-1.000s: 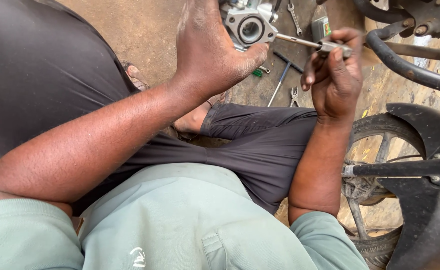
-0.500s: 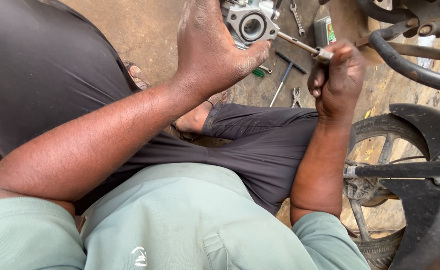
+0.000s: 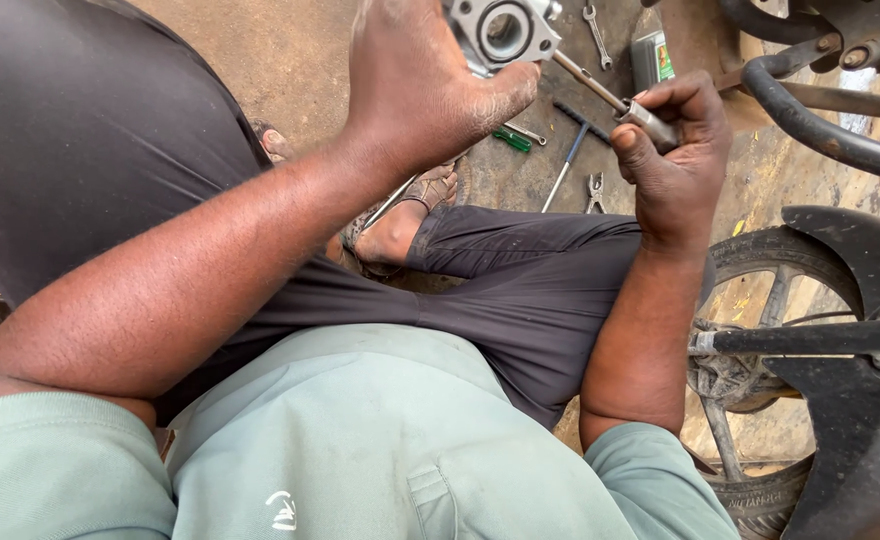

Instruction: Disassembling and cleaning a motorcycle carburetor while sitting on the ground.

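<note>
The left hand (image 3: pixel 430 85) is gripping a grey metal engine part (image 3: pixel 505 30) with a round bore, its grip wrapped tight around the piece and the thumb pressing along the lower edge. The part is sitting at the top of the view, raised above the person's lap and clear of the ground.

The right hand (image 3: pixel 675 160) is clenching the handle of a screwdriver (image 3: pixel 610 95), the grip fully closed around it. The tool's steel shaft is slanting up and to the left, and its tip is meeting the right side of the engine part.

The person is sitting with legs in dark trousers (image 3: pixel 520 280) crossed, one sandalled foot (image 3: pixel 410 215) showing between the forearms, and is wearing a pale green shirt (image 3: pixel 360 450).

Loose tools are lying on the dirt floor (image 3: pixel 260 60) beyond the knee: a green-handled screwdriver (image 3: pixel 510 140), a blue-shafted tool (image 3: pixel 565 165), a small open spanner (image 3: pixel 594 190) and another spanner (image 3: pixel 596 28) further up. A small green-labelled container (image 3: pixel 652 58) is standing near them.

At the right, a motorcycle wheel (image 3: pixel 760 340) with its black mudguard (image 3: pixel 850 260) is standing close beside the right forearm, and black frame tubing (image 3: pixel 820 120) is curving across the upper corner.
</note>
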